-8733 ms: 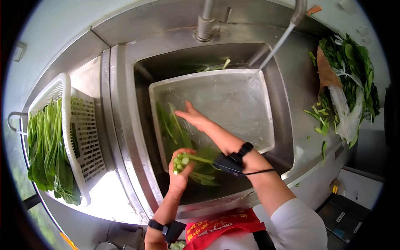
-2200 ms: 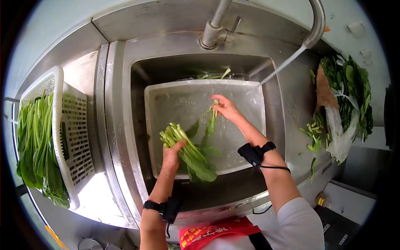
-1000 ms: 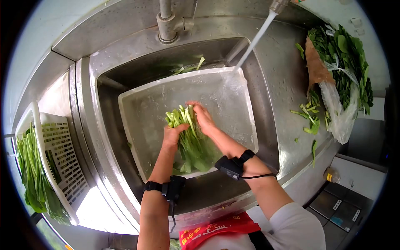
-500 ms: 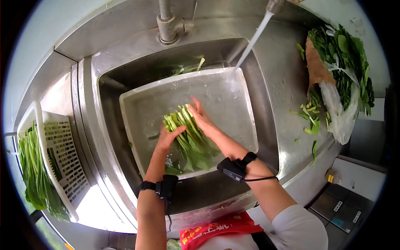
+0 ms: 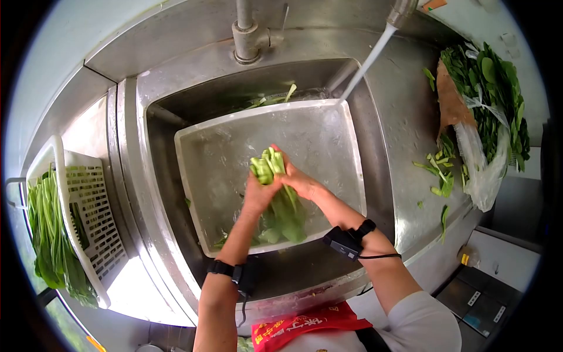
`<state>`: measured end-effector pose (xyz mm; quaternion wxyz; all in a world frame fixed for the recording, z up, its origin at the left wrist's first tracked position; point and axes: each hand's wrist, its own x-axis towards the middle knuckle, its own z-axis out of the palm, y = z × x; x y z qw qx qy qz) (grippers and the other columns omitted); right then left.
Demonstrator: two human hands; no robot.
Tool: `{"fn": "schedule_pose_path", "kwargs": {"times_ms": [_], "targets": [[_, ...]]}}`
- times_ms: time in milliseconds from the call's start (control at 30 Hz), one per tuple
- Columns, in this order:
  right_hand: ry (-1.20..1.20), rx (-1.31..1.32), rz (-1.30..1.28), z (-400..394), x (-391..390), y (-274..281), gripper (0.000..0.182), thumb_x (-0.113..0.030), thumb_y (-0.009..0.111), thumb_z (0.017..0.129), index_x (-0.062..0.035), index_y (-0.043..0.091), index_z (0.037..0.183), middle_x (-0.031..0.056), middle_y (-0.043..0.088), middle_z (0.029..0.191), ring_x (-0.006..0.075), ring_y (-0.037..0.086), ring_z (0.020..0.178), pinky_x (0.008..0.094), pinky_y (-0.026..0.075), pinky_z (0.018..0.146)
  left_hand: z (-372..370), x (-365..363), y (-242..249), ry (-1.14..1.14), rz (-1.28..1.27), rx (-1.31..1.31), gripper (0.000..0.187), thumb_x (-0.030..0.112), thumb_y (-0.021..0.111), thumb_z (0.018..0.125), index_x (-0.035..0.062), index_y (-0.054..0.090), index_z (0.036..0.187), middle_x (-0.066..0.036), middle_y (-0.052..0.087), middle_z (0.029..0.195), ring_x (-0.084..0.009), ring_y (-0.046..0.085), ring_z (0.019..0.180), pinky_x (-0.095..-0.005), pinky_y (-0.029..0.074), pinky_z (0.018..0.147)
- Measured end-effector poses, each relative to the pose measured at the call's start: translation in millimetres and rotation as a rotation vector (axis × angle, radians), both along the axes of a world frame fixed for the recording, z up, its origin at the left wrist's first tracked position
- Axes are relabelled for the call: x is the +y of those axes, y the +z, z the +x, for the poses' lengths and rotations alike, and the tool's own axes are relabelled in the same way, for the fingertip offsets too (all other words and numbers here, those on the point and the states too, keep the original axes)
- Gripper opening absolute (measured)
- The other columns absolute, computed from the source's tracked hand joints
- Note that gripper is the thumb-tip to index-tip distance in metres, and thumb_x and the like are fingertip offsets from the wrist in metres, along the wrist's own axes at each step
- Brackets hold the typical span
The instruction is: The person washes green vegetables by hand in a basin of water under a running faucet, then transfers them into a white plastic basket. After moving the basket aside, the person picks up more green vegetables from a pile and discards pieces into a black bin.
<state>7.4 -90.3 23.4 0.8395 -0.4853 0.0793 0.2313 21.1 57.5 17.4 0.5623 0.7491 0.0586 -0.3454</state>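
Note:
A bunch of leafy greens (image 5: 285,212) is gathered between both hands, its pale cut stems pointing up and its leaves hanging down into the water. My left hand (image 5: 258,191) wraps the stems from the left. From the right, my right hand (image 5: 295,178) presses round the same stems. Below the hands is a white tub (image 5: 203,126) of water, set inside a metal sink (image 5: 378,158). Water runs from a tap (image 5: 401,13) into the tub's back right corner.
A white basket (image 5: 94,202) of greens (image 5: 51,226) stands left of the sink. On the right counter lie a plastic bag (image 5: 484,167) with more greens (image 5: 489,73) and loose leaf scraps (image 5: 443,176). A pipe (image 5: 246,42) rises behind the sink.
My hands have come closer together, squeezing the spread stems into a tighter, more upright bundle. The whole view has shifted slightly.

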Motion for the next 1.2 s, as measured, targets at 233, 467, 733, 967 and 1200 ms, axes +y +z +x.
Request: {"fn": "schedule_pose_path", "kwargs": {"times_ms": [233, 467, 733, 967, 1200], "targets": [[-0.270, 0.275, 0.027, -16, -20, -2, 0.068, -0.011, 0.066, 0.073, -0.0079, 0.035, 0.134, 0.0071, 0.052, 0.117, 0.0193, 0.051, 0.105, 0.0334, 0.042, 0.092, -27, -39, 46, -0.244, 0.031, -0.103, 0.116, 0.027, 0.074, 0.059, 0.0022, -0.006, 0.141, -0.024, 0.002, 0.142, -0.0413, 0.012, 0.132, -0.0440, 0.024, 0.105], [-0.213, 0.158, 0.094, -23, -59, 9, 0.071, -0.009, 0.063, 0.071, -0.0132, 0.033, 0.136, 0.0124, 0.055, 0.108, 0.0234, 0.059, 0.091, 0.0376, 0.048, 0.081, -10, 26, -1, -0.556, 0.364, -0.579, 0.038, 0.011, 0.053, 0.074, 0.0022, 0.055, 0.112, -0.021, 0.059, 0.107, -0.0352, 0.058, 0.098, -0.0398, 0.047, 0.082], [-0.200, 0.164, 0.034, -34, -74, 9, 0.072, -0.013, 0.064, 0.069, -0.0121, 0.034, 0.135, 0.0127, 0.055, 0.107, 0.0234, 0.059, 0.091, 0.0370, 0.048, 0.081, 2, 77, 22, -0.409, 0.327, -0.030, 0.023, 0.013, 0.051, 0.077, 0.0010, 0.064, 0.093, -0.019, 0.064, 0.089, -0.0298, 0.063, 0.084, -0.0362, 0.048, 0.077], [-0.230, 0.152, 0.028, -37, -73, 12, 0.073, -0.012, 0.063, 0.069, -0.0114, 0.032, 0.135, 0.0099, 0.052, 0.114, 0.0227, 0.057, 0.098, 0.0376, 0.047, 0.085, -10, 90, 66, -0.401, 0.872, -0.622, 0.044, 0.022, 0.059, 0.079, 0.0022, 0.051, 0.118, -0.021, 0.055, 0.113, -0.0336, 0.053, 0.105, -0.0446, 0.040, 0.089], [-0.170, 0.163, 0.028, -31, -63, 16, 0.070, -0.007, 0.060, 0.070, -0.0116, 0.034, 0.136, 0.0090, 0.051, 0.118, 0.0225, 0.056, 0.100, 0.0374, 0.046, 0.087, 14, 16, 15, -0.951, 0.761, -0.217, 0.035, 0.024, 0.052, 0.080, 0.0034, 0.059, 0.107, -0.021, 0.059, 0.108, -0.0364, 0.056, 0.097, -0.0445, 0.041, 0.086]]}}
